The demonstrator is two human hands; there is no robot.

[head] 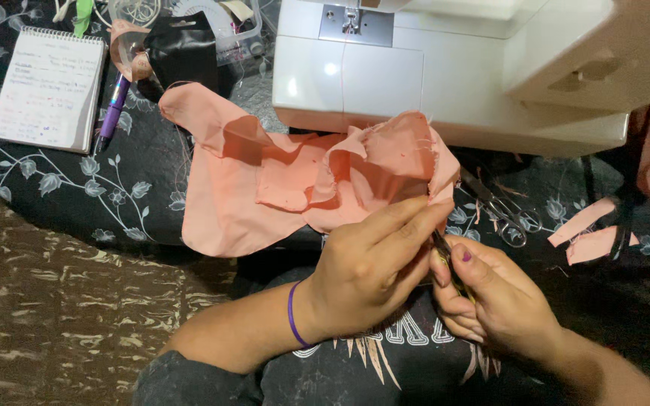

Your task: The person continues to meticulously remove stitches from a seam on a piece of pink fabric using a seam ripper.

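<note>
A piece of salmon-pink fabric (265, 188) lies spread on a dark floral cloth in front of a white sewing machine (445, 68). My left hand (370, 263), with a purple band on the wrist, pinches the fabric's right edge between thumb and fingers. My right hand (490, 289) is closed on a small dark, thin tool (445, 259) whose tip sits right at that pinched edge. What kind of tool it is cannot be made out, since both hands hide most of it.
Small metal scissors (505, 210) lie right of the fabric, with pink fabric scraps (592, 229) beyond. A spiral notepad (47, 86), a purple pen (113, 109) and a black pouch (183, 51) sit at upper left. A patterned brown surface (62, 301) fills the lower left.
</note>
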